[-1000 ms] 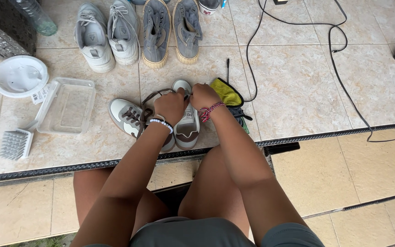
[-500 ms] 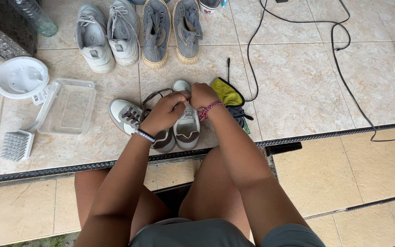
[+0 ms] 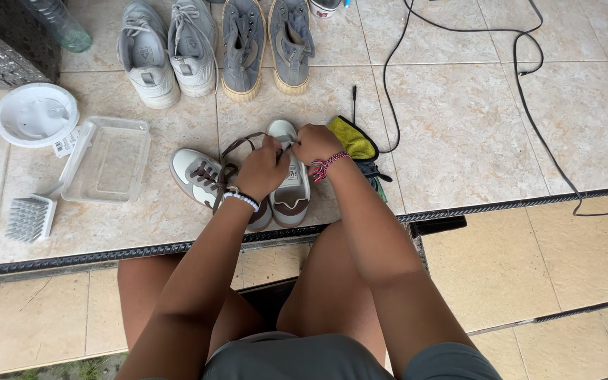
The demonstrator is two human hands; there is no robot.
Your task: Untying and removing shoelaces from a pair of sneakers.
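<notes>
Two white and brown sneakers lie on the tiled step in front of me. The right sneaker (image 3: 292, 193) points away from me; the left sneaker (image 3: 198, 173) is angled to the left. My left hand (image 3: 262, 171) and my right hand (image 3: 316, 144) are both over the right sneaker, fingers pinched on its brown shoelace (image 3: 239, 143), which loops out to the left. A beaded band circles my left wrist and a red woven one my right wrist.
A yellow cloth (image 3: 352, 138) lies just right of my hands. A clear plastic tray (image 3: 108, 159), white round lid (image 3: 35, 114) and scrub brush (image 3: 29, 217) sit at left. Two pairs of grey shoes (image 3: 212, 42) line the back. A black cable (image 3: 459, 63) snakes across right.
My left hand has shifted up and right over the right sneaker, joining my right hand on the lace. The lace loop is now pulled out to the left.
</notes>
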